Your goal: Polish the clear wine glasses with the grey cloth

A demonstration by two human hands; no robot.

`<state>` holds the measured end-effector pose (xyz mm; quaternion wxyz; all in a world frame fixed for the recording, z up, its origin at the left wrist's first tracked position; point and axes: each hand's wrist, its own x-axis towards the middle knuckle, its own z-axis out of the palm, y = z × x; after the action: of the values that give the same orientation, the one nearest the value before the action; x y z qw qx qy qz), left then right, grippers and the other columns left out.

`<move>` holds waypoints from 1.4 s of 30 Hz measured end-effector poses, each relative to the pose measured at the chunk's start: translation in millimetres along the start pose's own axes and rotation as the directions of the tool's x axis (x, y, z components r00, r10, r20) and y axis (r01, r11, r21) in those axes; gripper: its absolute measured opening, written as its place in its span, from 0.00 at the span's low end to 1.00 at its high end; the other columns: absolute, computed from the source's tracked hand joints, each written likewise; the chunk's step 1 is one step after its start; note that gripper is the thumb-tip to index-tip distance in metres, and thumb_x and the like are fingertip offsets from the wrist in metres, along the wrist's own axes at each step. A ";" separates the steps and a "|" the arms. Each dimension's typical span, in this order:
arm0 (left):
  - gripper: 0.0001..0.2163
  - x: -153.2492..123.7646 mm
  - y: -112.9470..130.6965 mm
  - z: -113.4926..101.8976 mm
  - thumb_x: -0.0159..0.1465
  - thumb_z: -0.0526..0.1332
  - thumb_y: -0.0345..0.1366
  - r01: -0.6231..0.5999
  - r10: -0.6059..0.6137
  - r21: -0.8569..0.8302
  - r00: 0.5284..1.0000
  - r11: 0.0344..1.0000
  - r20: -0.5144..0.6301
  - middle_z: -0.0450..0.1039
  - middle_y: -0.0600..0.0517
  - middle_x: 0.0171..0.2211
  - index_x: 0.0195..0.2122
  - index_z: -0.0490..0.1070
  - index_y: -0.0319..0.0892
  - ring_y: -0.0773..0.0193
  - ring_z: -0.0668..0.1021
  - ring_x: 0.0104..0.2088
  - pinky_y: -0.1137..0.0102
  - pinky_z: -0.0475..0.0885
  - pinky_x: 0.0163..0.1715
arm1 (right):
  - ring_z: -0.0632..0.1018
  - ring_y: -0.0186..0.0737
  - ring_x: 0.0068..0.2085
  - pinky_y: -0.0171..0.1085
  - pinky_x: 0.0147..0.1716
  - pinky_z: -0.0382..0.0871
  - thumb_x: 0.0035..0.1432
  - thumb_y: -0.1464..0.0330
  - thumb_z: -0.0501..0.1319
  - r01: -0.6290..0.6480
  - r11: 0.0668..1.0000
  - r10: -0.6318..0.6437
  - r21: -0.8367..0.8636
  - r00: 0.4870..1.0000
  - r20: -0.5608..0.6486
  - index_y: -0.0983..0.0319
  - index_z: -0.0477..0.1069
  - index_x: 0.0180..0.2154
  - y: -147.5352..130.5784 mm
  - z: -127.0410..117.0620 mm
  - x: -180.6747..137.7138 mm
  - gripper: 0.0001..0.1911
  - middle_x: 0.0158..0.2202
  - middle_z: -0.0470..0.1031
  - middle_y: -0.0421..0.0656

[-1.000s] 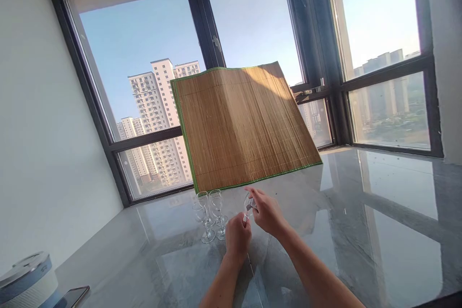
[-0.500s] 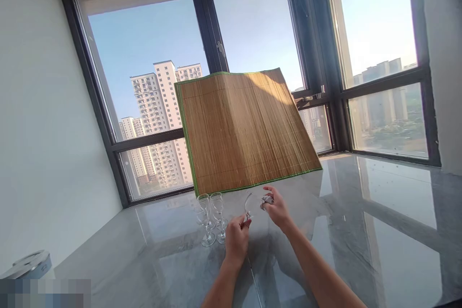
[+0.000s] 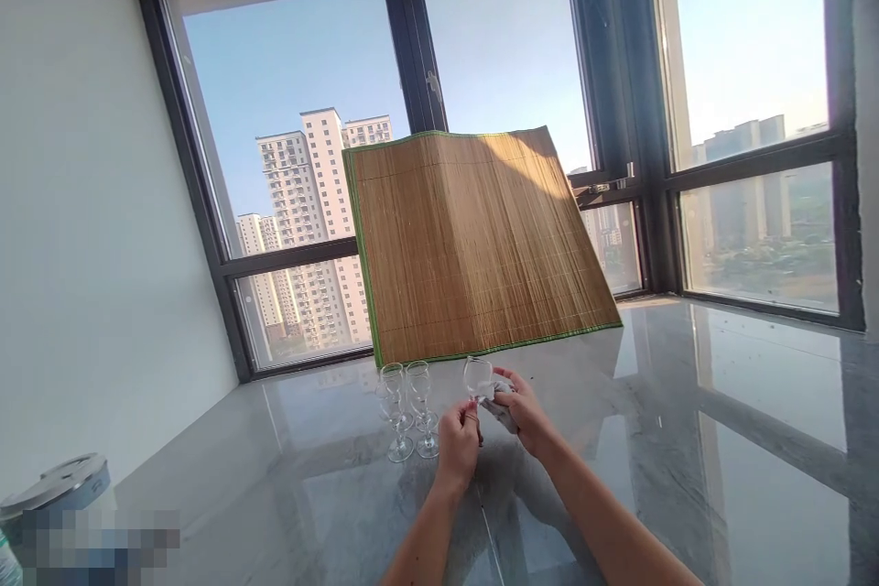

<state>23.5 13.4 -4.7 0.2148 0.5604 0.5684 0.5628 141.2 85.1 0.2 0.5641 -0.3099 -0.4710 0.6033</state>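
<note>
My left hand (image 3: 458,445) is closed round the stem of a small clear wine glass (image 3: 477,377), holding it upright above the glossy grey table (image 3: 687,476). My right hand (image 3: 523,409) is closed on a crumpled whitish cloth (image 3: 500,402) pressed against the side of that glass's bowl. Just left of my hands, three more small stemmed glasses (image 3: 406,407) stand close together on the table.
A bamboo mat (image 3: 481,243) with a green edge leans against the window frame behind the glasses. A round white and grey container (image 3: 59,490) sits at the table's near left corner beside a blurred patch. Large windows run along the back and right.
My right hand, which had drawn away to the right with the cloth, has come back against the glass bowl. The view has shifted slightly left.
</note>
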 end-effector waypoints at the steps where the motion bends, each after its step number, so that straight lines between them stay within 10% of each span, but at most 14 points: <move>1: 0.23 -0.6 1.7 -0.9 0.64 0.50 0.55 0.023 -0.022 -0.042 0.999 0.999 0.036 0.61 0.55 0.16 0.28 0.72 0.42 0.67 0.66 0.18 0.72 0.62 0.21 | 0.74 0.37 0.26 0.35 0.26 0.64 0.35 0.66 0.65 0.001 1.000 -0.001 0.029 1.000 -0.022 0.60 0.67 0.50 -1.9 -2.4 1.2 0.34 0.28 0.73 0.38; 7: 0.27 -3.4 4.8 -6.8 0.62 0.51 0.58 0.031 -0.037 0.046 0.990 0.998 0.139 0.59 0.56 0.14 0.28 0.76 0.39 0.67 0.65 0.17 0.71 0.60 0.20 | 0.69 0.36 0.22 0.33 0.23 0.60 0.34 0.68 0.61 0.025 0.994 -0.018 0.105 0.998 -0.063 0.62 0.70 0.48 -17.7 -19.4 4.4 0.32 0.22 0.71 0.36; 15: 0.22 -12.5 8.0 -15.7 0.67 0.54 0.46 -0.174 0.162 0.420 0.985 0.891 0.064 0.67 0.51 0.18 0.20 0.73 0.42 0.64 0.69 0.23 0.70 0.54 0.27 | 0.66 0.36 0.25 0.35 0.25 0.57 0.33 0.69 0.55 0.303 0.904 -0.348 -0.303 0.932 -0.107 0.62 0.73 0.35 -22.7 -26.3 5.8 0.21 0.22 0.68 0.37; 20: 0.19 -17.6 9.0 -21.8 0.67 0.55 0.42 -0.186 0.178 0.595 0.981 0.782 0.072 0.75 0.47 0.24 0.22 0.74 0.42 0.61 0.73 0.27 0.70 0.53 0.28 | 0.64 0.36 0.24 0.35 0.24 0.55 0.33 0.69 0.54 0.296 0.897 -0.325 -0.327 0.945 -0.038 0.62 0.74 0.35 -24.6 -23.5 3.4 0.23 0.21 0.66 0.36; 26: 0.21 -13.2 -1.4 -18.3 0.67 0.55 0.45 -0.200 0.149 0.446 0.978 0.872 0.147 0.66 0.54 0.18 0.21 0.74 0.40 0.66 0.67 0.23 0.70 0.52 0.26 | 0.61 0.32 0.21 0.34 0.21 0.49 0.30 0.70 0.54 0.158 0.984 -0.156 -0.077 0.987 0.025 0.63 0.73 0.38 -24.3 -25.4 2.7 0.27 0.21 0.64 0.35; 34: 0.24 -5.8 -5.3 -5.4 0.67 0.49 0.53 0.006 -0.010 0.085 0.999 0.996 0.046 0.64 0.54 0.17 0.33 0.76 0.40 0.64 0.67 0.20 0.70 0.59 0.22 | 0.67 0.35 0.19 0.33 0.18 0.53 0.33 0.67 0.60 -0.009 0.999 0.020 0.038 0.949 -0.315 0.60 0.68 0.42 -18.2 -26.0 4.4 0.26 0.22 0.71 0.38; 42: 0.13 -12.0 -6.3 1.3 0.66 0.49 0.32 -0.079 0.064 0.212 0.995 0.974 0.076 0.77 0.45 0.41 0.41 0.73 0.41 0.60 0.76 0.42 0.69 0.68 0.43 | 0.75 0.38 0.27 0.35 0.25 0.65 0.39 0.62 0.66 -0.074 0.996 0.079 -0.053 0.992 0.102 0.59 0.64 0.52 1.8 6.4 -10.4 0.35 0.30 0.75 0.39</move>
<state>25.5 5.0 -15.3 0.1521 0.6192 0.5977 0.4860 136.5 73.7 -0.8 0.5073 -0.3100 -0.5021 0.6281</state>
